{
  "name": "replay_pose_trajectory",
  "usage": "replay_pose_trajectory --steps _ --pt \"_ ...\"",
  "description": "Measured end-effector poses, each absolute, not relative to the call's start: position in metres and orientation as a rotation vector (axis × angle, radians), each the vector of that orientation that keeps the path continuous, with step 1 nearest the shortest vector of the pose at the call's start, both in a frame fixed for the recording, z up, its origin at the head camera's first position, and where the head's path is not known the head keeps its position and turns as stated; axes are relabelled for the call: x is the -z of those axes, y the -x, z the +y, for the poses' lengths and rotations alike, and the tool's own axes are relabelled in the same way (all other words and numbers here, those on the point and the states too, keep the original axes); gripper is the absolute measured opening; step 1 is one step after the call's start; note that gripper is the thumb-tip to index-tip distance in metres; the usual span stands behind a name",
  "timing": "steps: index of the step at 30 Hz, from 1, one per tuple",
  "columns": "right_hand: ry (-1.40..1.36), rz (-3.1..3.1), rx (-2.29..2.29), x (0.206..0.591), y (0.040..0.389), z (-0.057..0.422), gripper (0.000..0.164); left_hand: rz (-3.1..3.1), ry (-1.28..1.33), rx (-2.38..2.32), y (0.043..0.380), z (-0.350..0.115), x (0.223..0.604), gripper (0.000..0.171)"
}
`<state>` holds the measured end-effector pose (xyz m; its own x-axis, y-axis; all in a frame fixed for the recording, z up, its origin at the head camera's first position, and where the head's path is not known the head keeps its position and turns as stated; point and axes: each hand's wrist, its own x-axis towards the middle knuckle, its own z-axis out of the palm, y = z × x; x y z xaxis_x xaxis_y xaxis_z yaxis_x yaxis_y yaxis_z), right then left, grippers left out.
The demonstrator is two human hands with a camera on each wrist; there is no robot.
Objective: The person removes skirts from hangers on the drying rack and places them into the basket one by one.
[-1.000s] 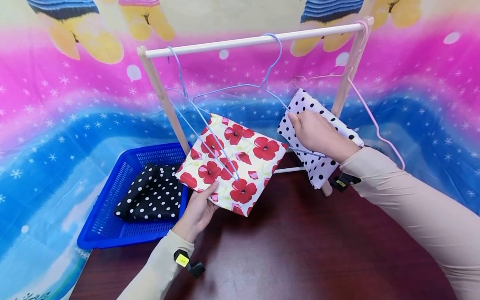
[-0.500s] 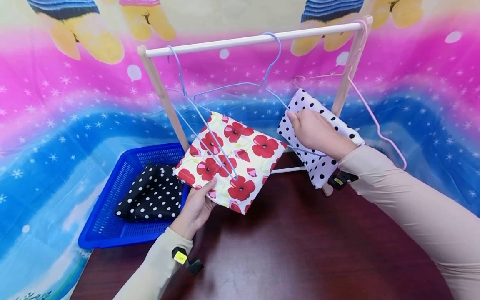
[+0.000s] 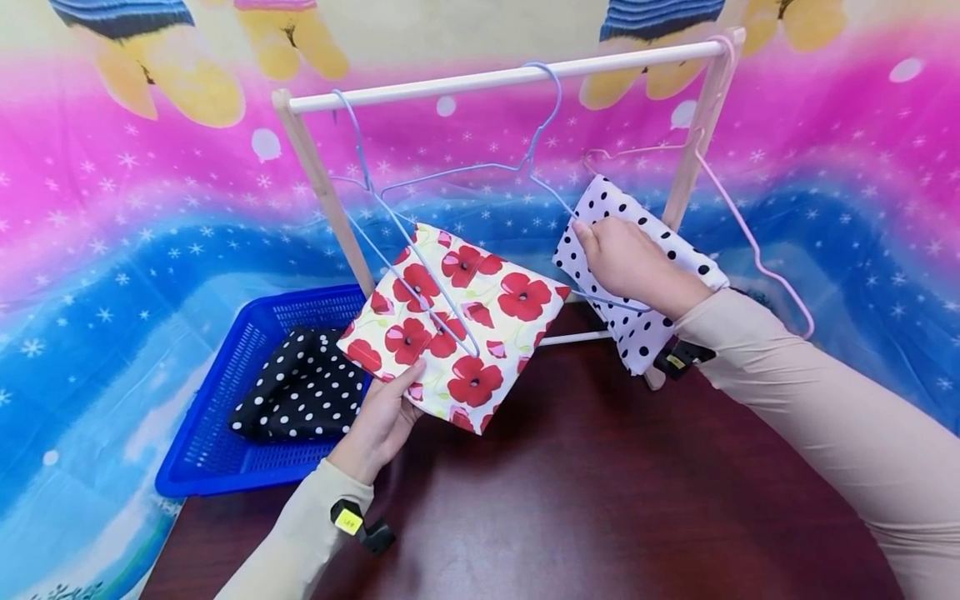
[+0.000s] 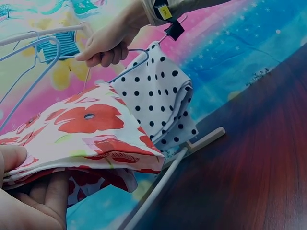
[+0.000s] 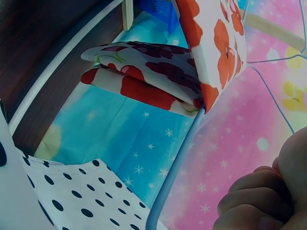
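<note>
In the head view my left hand (image 3: 378, 425) pinches the lower left corner of a folded cloth with red poppies (image 3: 468, 312), thumb on top and fingers underneath. This cloth lies folded over the bottom bar of a blue wire hanger (image 3: 465, 169) hooked on the rack. My right hand (image 3: 622, 258) grips that hanger's right side with curled fingers. The left wrist view shows the poppy cloth's layers (image 4: 91, 120) around the left fingers (image 4: 55, 196). Behind the right hand hangs a white cloth with black dots (image 3: 633, 337), on a pink hanger (image 3: 744, 229).
A second blue hanger (image 3: 362, 150) hangs at the left, its wires crossing in front of the poppy cloth. The wooden rack's top bar (image 3: 457, 87) spans the back. A blue basket (image 3: 168, 479) holds a black cloth with white dots (image 3: 296, 396) on the dark table (image 3: 600, 500).
My left hand has shifted slightly left, drawing the poppy cloth's near edge the same way. The right hand stays in place on the hanger.
</note>
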<state>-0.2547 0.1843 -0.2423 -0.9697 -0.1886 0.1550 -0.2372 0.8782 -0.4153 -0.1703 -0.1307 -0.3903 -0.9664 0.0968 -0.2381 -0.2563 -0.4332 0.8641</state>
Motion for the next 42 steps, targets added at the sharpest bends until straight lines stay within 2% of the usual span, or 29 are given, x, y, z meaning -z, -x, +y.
replay_pose_trajectory --steps 26,42 --pt "-0.338 -2.945 -0.672 0.242 0.253 0.186 0.059 1.635 0.243 -2.401 0.16 -0.155 0.385 0.039" --pt "-0.32 -2.973 -0.679 0.241 0.254 0.187 0.06 1.666 0.261 -2.4 0.158 -0.167 0.383 0.034"
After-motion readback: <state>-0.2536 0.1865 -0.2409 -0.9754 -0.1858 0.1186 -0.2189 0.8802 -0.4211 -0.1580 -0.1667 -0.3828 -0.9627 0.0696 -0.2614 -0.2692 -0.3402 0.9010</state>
